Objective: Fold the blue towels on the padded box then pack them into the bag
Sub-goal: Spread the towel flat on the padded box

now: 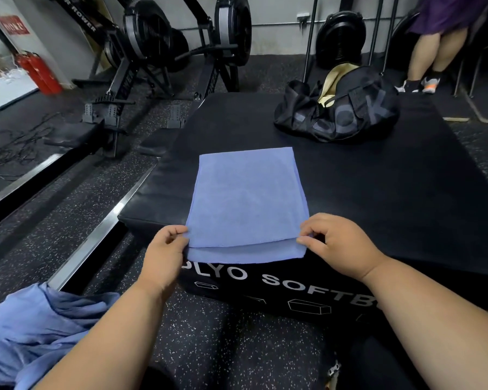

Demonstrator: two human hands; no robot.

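Between left hand (164,249) and right hand (328,240), each pinching a near corner: folded blue towel (247,198) on padded box (378,187).

**Hidden and cut off**

The left hand (164,250) covers the first letter of the padded box's (378,187) white lettering, and a forearm hides its end. The crumpled blue cloth (37,330) runs off the frame's left edge. The standing person (434,38) is cut off above the thighs.

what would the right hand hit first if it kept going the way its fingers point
The right hand points left along the blue towel's near edge, so it would probably meet the left hand pinching the opposite corner.
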